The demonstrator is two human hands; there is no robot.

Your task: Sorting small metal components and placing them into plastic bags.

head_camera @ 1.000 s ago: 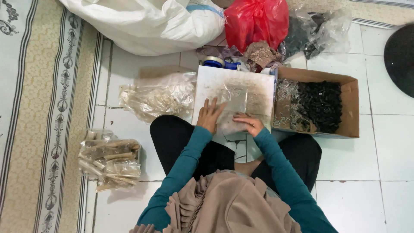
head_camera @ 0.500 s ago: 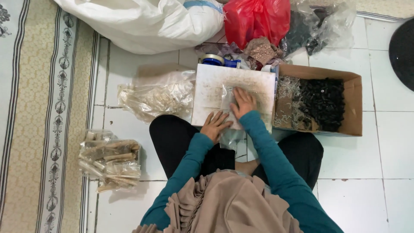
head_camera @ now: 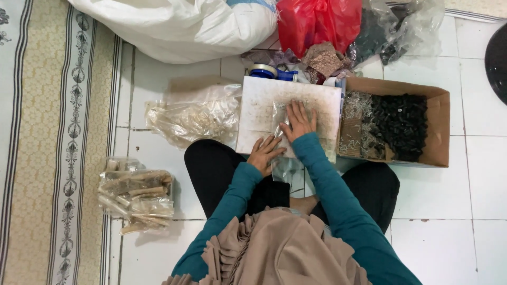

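Right hand laid flat, fingers spread, on clear plastic bag atop white board, left hand set at board's 6 o'clock edge, fingers loosely curled on bag, cardboard box at 3 o'clock, filled with dark small parts.

White tiled floor; patterned rug, possibly woven, left.

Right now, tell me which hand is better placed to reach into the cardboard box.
Right. The right hand lies flat on the clear plastic bag atop the white board, beside the cardboard box. The left hand sits at the board's near edge, farther from it.
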